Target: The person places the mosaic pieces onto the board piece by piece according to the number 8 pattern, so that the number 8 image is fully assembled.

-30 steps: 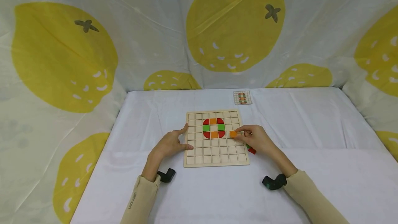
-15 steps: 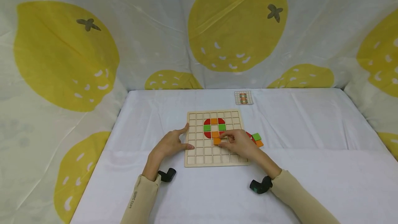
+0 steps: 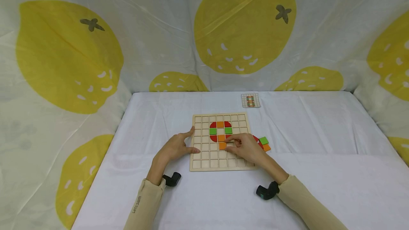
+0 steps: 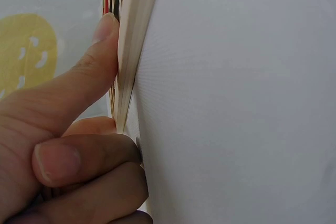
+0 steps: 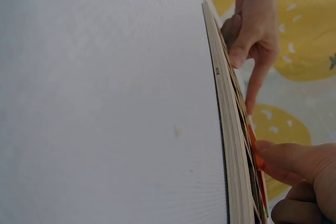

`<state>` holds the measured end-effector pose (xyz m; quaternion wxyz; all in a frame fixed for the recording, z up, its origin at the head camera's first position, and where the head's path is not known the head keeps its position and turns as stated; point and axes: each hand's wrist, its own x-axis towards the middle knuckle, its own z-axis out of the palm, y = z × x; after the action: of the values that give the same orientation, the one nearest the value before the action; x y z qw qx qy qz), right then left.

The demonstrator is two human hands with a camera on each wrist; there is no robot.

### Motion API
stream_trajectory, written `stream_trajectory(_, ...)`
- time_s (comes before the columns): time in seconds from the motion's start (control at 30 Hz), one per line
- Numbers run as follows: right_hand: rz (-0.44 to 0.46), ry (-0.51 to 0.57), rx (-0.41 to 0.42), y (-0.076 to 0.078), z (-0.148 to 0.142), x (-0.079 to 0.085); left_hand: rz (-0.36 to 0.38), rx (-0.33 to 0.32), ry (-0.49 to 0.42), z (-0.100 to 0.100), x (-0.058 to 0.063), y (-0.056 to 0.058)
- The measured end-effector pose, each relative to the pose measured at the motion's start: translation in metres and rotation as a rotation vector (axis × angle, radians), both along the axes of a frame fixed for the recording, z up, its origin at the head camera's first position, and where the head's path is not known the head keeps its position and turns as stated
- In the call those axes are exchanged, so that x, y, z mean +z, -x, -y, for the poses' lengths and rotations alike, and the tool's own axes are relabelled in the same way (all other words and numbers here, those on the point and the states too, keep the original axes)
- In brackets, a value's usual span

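Observation:
In the head view, a wooden grid board (image 3: 204, 157) lies on the white table, with red, green and orange pieces forming a ring. My left hand (image 3: 173, 147) rests at its left side, thumb on the border and index finger spread straight along the edge. In the left wrist view, the thumb (image 4: 89, 72) presses the board (image 4: 137, 30) while the other fingers curl beside it. My right hand (image 3: 247, 148) pinches an orange square tile (image 3: 222, 146) by thumb and index finger, at the square just below the ring's lower orange tile (image 3: 221, 138).
Loose green (image 3: 263, 140), orange (image 3: 267, 147) and red pieces lie right of the board, partly behind my right hand. A small pattern card (image 3: 250, 100) lies beyond the board. A lemon-print cloth (image 3: 172, 38) hangs behind and beside the table.
My right hand has carried the orange tile leftward from the board's right part to below the ring; in the last half second it settled flatter. The left hand has kept its place.

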<state>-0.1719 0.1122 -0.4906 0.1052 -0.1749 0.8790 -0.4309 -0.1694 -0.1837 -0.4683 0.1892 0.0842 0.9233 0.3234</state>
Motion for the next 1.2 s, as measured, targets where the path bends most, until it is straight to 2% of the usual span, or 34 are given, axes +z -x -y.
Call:
stream_trajectory(0.77, -0.004, 0.015, -0.004, -0.002, 0.002, 0.000, 0.008, 0.006, 0.015, -0.001, 0.000, 0.001)
stream_trajectory(0.97, -0.001, 0.031, -0.029, 0.000, -0.012, 0.006, 0.014, 0.006, 0.015, -0.001, -0.001, 0.000)
stream_trajectory(1.2, 0.007, 0.013, -0.054, 0.011, -0.047, 0.015, 0.012, 0.010, 0.021, -0.001, -0.001, 0.000)
